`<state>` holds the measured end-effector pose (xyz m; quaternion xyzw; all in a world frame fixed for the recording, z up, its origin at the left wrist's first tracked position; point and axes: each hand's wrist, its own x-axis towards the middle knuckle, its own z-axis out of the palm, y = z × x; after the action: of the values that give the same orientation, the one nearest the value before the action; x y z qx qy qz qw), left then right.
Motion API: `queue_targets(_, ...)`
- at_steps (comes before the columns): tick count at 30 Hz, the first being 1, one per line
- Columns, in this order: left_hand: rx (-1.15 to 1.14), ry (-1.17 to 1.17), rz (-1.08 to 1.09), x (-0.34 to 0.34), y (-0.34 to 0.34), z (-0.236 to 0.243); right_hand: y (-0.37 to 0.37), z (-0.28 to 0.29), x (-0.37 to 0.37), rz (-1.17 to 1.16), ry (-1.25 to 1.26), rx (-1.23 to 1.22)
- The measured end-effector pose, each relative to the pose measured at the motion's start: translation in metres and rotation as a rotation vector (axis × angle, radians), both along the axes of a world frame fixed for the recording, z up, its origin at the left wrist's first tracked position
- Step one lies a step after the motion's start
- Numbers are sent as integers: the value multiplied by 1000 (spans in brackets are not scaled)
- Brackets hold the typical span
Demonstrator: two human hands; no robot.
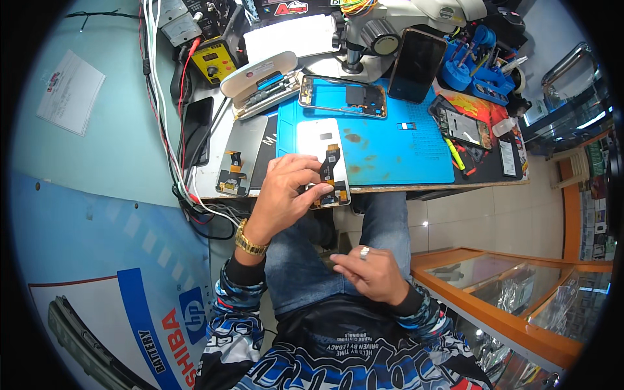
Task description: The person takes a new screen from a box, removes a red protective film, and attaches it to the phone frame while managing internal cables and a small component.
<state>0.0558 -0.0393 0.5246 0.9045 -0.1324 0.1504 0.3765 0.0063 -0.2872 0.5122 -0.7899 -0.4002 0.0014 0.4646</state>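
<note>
My left hand (291, 187) grips the screen (314, 142) beside its black cable (328, 168); the screen overhangs the surface (416, 188). My right hand (374, 274) hovers half-curled above my lap (298, 276); whether it holds anything, I can't tell.

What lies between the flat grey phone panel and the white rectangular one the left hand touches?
The head view shows a black strip with white lettering, then the blue rectangular mat; lower down, the left hand covers much of the gap.
</note>
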Motion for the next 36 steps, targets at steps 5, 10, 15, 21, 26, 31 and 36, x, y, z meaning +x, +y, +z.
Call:
queue_targets(5, 12, -25, 13, 1, 0, -4, 14, -4, 7, 140, -14, -36)
queue_targets(10, 25, -38, 31, 2, -3, -3, 19, 11, 17, 120, -82, -85)
queue_targets(15, 3, -45, 48, 1, -3, -2, 28, 29, 15, 52, -146, -181)
queue_targets(21, -24, -63, 77, 2, -3, -7, 33, 23, 9, 14, -245, -237)
queue_targets(26, -24, -79, 89, 3, -6, -5, 36, 18, 9, -8, -269, -264)
queue_targets(31, -22, -87, 86, 3, -6, -6, 38, 17, 12, -21, -299, -274)
queue_targets(36, -36, -101, 92, 3, -7, -6, 41, 17, 14, -21, -321, -313)
